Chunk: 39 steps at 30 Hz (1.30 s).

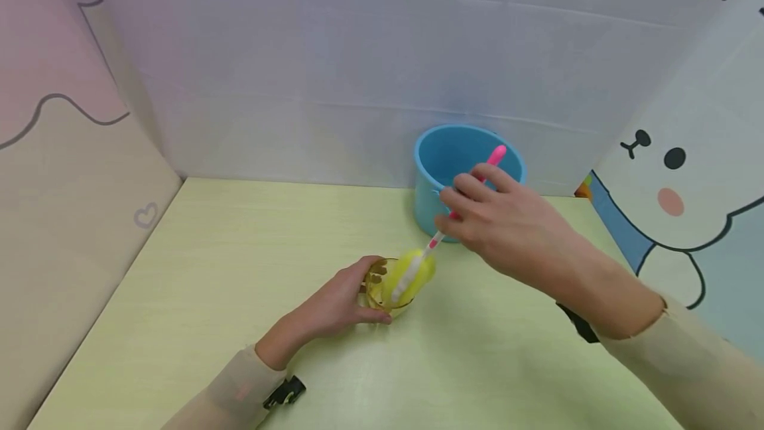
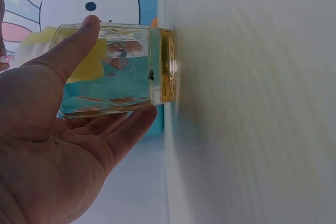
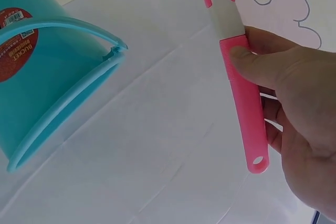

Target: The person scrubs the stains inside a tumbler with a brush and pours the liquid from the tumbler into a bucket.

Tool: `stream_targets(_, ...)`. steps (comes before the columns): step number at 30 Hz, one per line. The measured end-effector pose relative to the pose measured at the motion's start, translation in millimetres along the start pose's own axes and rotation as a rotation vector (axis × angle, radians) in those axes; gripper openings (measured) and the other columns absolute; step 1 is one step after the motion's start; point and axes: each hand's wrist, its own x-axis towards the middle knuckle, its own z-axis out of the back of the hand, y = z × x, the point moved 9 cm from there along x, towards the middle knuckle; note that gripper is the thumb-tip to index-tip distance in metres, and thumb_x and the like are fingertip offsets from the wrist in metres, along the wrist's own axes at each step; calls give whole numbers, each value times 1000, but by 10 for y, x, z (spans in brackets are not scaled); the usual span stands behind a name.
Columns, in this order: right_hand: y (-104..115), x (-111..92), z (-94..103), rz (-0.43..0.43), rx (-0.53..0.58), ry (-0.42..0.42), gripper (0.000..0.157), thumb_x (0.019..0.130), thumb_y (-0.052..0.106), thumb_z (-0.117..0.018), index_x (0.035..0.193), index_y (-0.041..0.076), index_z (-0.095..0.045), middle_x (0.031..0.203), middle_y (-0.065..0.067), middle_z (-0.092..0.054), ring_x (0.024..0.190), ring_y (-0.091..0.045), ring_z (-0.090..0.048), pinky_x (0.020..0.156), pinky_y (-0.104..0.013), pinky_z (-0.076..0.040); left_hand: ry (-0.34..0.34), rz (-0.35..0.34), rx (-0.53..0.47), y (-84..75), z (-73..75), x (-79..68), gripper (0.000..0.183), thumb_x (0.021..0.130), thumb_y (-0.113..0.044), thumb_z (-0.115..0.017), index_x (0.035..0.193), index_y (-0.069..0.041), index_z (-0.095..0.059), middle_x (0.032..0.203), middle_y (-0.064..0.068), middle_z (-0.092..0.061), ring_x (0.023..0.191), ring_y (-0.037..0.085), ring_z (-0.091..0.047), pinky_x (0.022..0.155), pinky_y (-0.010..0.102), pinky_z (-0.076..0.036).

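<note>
My left hand [image 1: 340, 302] grips a clear, amber-tinted glass cup [image 2: 131, 90], thumb on one side and fingers on the other. In the left wrist view the cup's thick base is close to the tabletop. A cup brush with a yellow and white sponge head [image 1: 422, 272] reaches into the mouth of the cup, tilted up to the right. My right hand [image 1: 518, 227] pinches its pink handle [image 3: 247, 108] between thumb and fingers, above the cup. The sponge's lower part shows through the glass in the left wrist view.
Just behind the right hand stands a blue bucket [image 1: 425, 201] with a handle [image 3: 79, 24] and a red label [image 3: 21, 35]. The pale yellow table [image 1: 251, 244] meets a light back wall [image 1: 298, 85]. Cartoon-printed panels [image 1: 704, 217] rise at the sides.
</note>
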Motion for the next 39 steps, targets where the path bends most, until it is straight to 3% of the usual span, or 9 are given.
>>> stream_targets(8,78,41,-29,26,48,-54,44,83,19,-94,124,18,-78,105,-9,-57,109,-31,-50,106,-49,-41,-1,-15,1,-7,0,4,93,80,-26,-97,154,-8,-44,138,4,-61,123,20,-60,108,44,-50)
stream_targets(17,157,109,-138,32,-7,-80,51,81,26,-95,128,17,-76,114,-10,-61,111,-32,-51,106,-51,-42,3,-35,-42,-25,-2,1,91,80,-23,-97,152,-8,-45,131,-2,-63,117,15,-62,106,42,-51)
stream_targets(32,47,104,-288,-49,-13,-107,38,86,24,-92,120,18,-77,106,-9,-57,102,-31,-50,98,-48,-44,9,-17,-46,1,2,-1,89,80,-24,-97,149,-4,-45,123,-1,-66,112,15,-64,101,41,-53)
stream_targets(39,-45,22,-387,-78,3,-85,42,85,18,-92,124,19,-76,111,-10,-59,107,-31,-52,98,-48,-44,3,-12,-33,-1,13,-9,89,80,-25,-97,150,-5,-46,125,0,-64,113,15,-63,100,42,-53)
